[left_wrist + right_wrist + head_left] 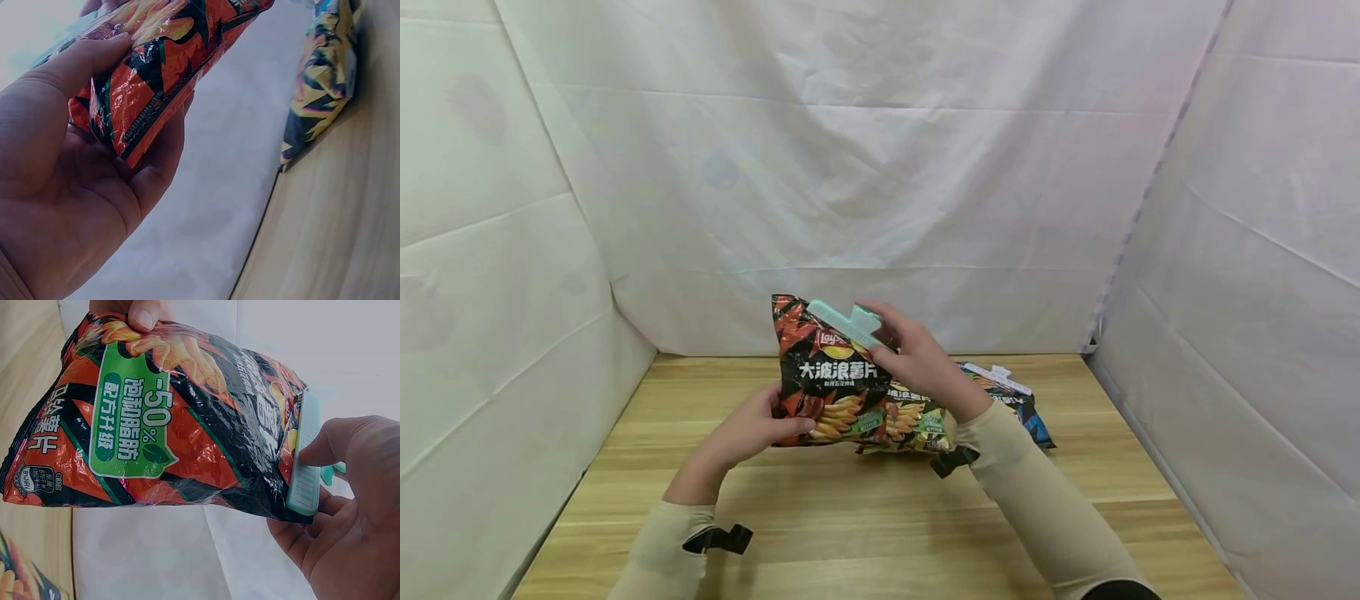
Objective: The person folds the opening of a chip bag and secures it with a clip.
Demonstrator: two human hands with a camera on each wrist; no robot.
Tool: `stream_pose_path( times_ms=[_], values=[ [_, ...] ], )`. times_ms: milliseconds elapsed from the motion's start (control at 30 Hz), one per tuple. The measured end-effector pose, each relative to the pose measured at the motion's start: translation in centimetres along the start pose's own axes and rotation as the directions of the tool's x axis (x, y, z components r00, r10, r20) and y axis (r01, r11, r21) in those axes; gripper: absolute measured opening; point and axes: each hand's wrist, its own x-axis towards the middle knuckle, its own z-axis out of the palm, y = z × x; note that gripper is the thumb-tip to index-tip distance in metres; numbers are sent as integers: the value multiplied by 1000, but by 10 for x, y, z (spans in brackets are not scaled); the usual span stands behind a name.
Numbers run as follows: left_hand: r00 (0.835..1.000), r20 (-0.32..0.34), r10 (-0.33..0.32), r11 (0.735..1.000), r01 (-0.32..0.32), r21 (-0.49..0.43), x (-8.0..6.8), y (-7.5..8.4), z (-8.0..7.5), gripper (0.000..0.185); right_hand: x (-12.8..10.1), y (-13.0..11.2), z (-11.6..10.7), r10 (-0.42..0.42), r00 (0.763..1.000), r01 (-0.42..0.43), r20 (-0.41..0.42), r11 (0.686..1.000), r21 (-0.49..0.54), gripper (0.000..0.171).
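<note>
Head view showed me the red and black chip bag [827, 375] held upright just above the table [865, 517], a little left of the frame's centre, in front of the white cloth backdrop [880, 167]. My left hand [752, 429] had its grip closed on the bag's lower left corner, thumb lying across the front of the pack and the fingers behind it. In the left wrist view I saw that same thumb pressed on the crinkled bottom seam, the palm cupped under the bag's edge. My right hand [917, 358] was at the bag's top edge in the middle of the frame, its grip curled around the pale teal sealing clip [846, 323] that ran slantwise along the mouth of the bag. The right wrist view, at its right side, gave me the clip [305, 456] clamped along the folded top of the bag [156, 419], with my thumb resting on its ribbed face and my fingers curled behind it; I could not tell how firmly the clip was seated. A second chip bag [925, 421] lay flat on the table just behind and to the right of the held one, partly hidden by my right forearm, and it carried its own whitish clip [1000, 379] at its far end, toward the right of the frame. In the left wrist view that second bag [322, 81] appeared at the upper right, lying on the wood.
</note>
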Motion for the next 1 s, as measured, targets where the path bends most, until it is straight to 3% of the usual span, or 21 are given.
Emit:
stream_pose_path(
  times_ms=[300,633,1000],
  values=[
    [1000,14,-10,1000,10,-10,-5,3,-18,75,21,-3,6,-26,1000,26,12,1000,-4,68],
    [1000,25,-7,1000,8,-25,-8,2,-31,70,39,-1,12,47,998,-49,44,998,44,69],
    [1000,-4,-3,1000,3,19,-14,6,-43,62,56,-6,18,52,998,-54,35,998,38,72]
  ],
)
